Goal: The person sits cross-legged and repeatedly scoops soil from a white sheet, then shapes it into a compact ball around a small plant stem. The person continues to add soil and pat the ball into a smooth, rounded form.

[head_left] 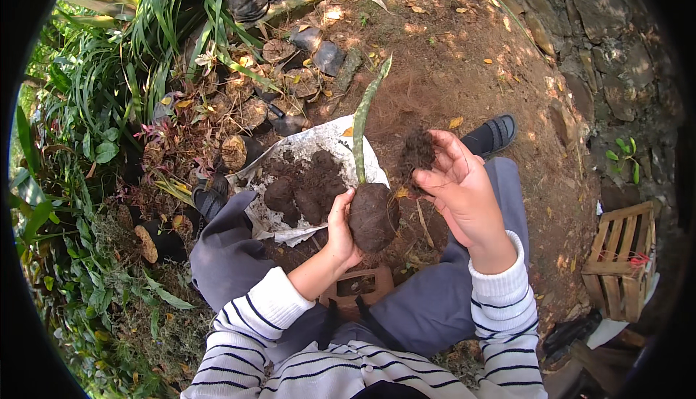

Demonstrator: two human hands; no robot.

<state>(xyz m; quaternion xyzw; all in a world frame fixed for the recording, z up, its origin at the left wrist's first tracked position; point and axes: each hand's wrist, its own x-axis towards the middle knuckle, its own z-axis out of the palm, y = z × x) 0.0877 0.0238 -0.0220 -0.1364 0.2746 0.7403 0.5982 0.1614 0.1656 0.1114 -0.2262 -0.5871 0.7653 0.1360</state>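
**A:** Item one, what do we have in the left hand (341,228)?

**B:** We log a round ball of dark soil (373,216) with a single long, narrow green leaf (365,120) rising from its top. The hand cups the ball from its left side, fingers (339,207) wrapped against it. It sits low between our knees, just in front of a white sheet (330,141) spread on the ground.

**A:** And the right hand (460,188)?

**B:** Raised, palm up, fingers (446,149) loosely curled and apart, with a clump of dark fibrous material (418,151) resting at the fingertips. It hangs just to the right of the leaf, above the ball and apart from it.

**A:** On the sheet?

**B:** A heap of dark soil lumps (304,185), just beside the ball, on its left.

**A:** Surroundings?

**B:** We note bare brown earth (464,58) strewn with dry leaves, a cluster of small filled black nursery bags (246,105) beyond the sheet, green plants (94,123) along the left, a stone wall (609,51) at the upper right, and a wooden crate (623,257) at the right. Grey trousers, striped sleeves, a dark sandal (496,134).
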